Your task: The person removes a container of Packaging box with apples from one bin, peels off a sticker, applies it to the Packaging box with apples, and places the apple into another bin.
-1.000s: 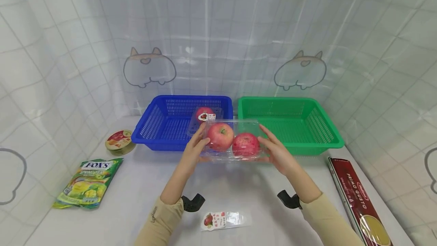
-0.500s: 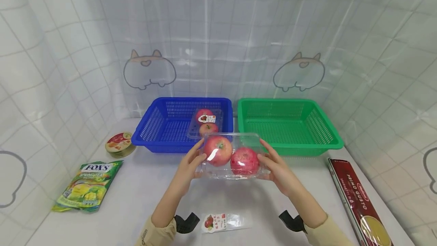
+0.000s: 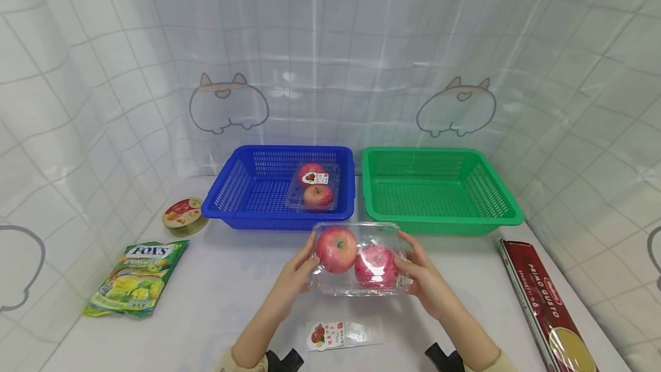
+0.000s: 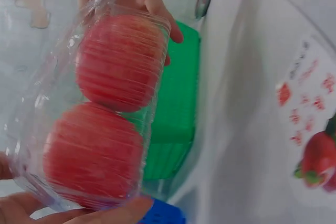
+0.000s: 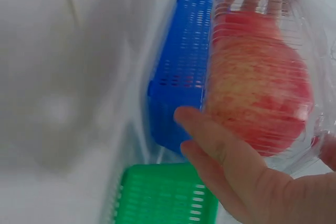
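Observation:
Both hands hold a clear plastic box (image 3: 330,286) above the table, one hand at each end. Inside lie two red apples, a left apple (image 3: 337,250) and a right apple (image 3: 376,267), side by side. The left hand (image 3: 291,281) grips the left end, its thumb on the near face and its fingers around the side. At the opposite end the right hand (image 3: 427,281) grips likewise, with fingers (image 5: 210,135) reaching under the box in the right wrist view. Below, on the table, lies a clear label strip (image 3: 343,333) printed with an apple picture.
Behind the hands stand a blue basket (image 3: 279,224), containing another clear box (image 3: 295,197) of apples, and a green basket (image 3: 444,227). At left are a round tin (image 3: 184,216) and a FOX'S candy bag (image 3: 136,279). A red spaghetti pack (image 3: 547,306) lies at right.
The hands have drawn the apple box toward the person, away from the baskets. Both apples in the blue basket's box are now uncovered to view. The label strip has stayed put.

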The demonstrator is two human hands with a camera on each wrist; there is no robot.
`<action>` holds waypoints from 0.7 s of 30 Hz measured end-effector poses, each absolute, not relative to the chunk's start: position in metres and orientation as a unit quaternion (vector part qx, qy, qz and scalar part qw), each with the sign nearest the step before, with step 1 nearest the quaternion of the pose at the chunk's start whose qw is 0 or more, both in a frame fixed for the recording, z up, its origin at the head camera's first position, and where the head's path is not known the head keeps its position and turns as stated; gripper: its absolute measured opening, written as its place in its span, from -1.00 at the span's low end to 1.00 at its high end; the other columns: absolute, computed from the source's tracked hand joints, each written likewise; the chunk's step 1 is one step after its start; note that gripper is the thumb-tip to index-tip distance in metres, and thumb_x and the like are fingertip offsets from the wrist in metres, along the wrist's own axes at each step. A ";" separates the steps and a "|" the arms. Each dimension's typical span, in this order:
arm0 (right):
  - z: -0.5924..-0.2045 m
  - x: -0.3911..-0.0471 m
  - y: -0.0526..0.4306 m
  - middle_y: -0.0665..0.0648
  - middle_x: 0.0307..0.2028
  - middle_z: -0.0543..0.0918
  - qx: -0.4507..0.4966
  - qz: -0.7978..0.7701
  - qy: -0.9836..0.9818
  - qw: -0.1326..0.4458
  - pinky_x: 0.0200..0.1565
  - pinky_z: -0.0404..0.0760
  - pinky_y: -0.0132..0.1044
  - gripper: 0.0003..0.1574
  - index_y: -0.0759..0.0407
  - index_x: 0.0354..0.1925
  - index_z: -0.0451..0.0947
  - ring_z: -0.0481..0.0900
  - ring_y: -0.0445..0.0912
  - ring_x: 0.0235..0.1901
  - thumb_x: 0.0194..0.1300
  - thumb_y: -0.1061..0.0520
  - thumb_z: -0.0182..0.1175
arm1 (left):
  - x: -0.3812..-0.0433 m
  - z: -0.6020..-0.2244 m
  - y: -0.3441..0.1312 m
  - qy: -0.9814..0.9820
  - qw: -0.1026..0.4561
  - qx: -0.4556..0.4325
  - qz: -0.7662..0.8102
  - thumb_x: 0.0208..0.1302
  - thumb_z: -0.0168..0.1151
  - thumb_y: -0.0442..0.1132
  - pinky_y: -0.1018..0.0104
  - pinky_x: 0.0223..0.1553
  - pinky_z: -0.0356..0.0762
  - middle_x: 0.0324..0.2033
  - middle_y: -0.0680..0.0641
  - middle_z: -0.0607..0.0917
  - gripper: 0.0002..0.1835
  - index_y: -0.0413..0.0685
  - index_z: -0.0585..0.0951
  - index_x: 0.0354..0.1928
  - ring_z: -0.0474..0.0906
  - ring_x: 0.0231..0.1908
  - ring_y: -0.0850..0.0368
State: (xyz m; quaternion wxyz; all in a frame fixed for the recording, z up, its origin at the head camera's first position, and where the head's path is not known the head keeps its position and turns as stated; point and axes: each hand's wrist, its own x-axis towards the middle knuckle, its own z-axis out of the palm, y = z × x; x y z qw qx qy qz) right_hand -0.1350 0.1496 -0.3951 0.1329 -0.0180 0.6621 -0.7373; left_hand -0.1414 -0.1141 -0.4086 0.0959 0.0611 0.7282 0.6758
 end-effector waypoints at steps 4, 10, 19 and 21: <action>-0.404 -0.134 0.148 0.42 0.26 0.01 -0.013 -0.731 0.669 0.132 -0.10 0.50 -0.12 -0.17 -0.01 0.41 -0.18 0.37 0.08 0.04 0.31 0.15 -0.01 | -0.141 -0.416 -0.111 0.728 0.099 0.059 0.676 0.37 -0.07 -0.22 -0.26 0.10 0.25 0.38 -0.27 -0.02 -0.38 -0.08 0.04 0.42 0.00 0.32 -0.29; -0.412 -0.140 0.142 0.49 0.30 -0.03 0.021 -0.716 0.686 0.131 0.03 0.43 0.01 -0.21 0.02 0.41 -0.15 0.27 0.27 0.16 0.34 0.17 -0.04 | -0.150 -0.423 -0.107 0.737 0.101 0.037 0.668 0.38 -0.12 -0.23 0.08 -0.03 0.45 0.38 -0.28 0.00 -0.40 -0.12 0.02 0.41 0.26 0.17 -0.19; -0.423 -0.152 0.136 0.59 0.26 0.03 0.027 -0.699 0.704 0.123 0.11 0.35 0.10 -0.25 0.23 0.41 -0.18 0.34 0.23 0.11 0.36 0.25 -0.13 | -0.162 -0.438 -0.103 0.737 0.097 0.010 0.668 0.37 -0.12 -0.25 0.41 -0.38 0.32 0.36 -0.30 0.07 -0.40 -0.12 0.03 0.41 0.36 -0.28 0.11; -0.426 -0.155 0.135 0.60 0.25 0.07 0.029 -0.694 0.709 0.120 0.09 0.37 0.10 -0.25 0.26 0.41 -0.17 0.37 0.20 0.07 0.36 0.26 -0.13 | -0.164 -0.440 -0.103 0.734 0.100 0.007 0.672 0.37 -0.12 -0.24 0.40 -0.35 0.33 0.36 -0.33 0.05 -0.40 -0.12 0.01 0.41 0.37 -0.28 0.11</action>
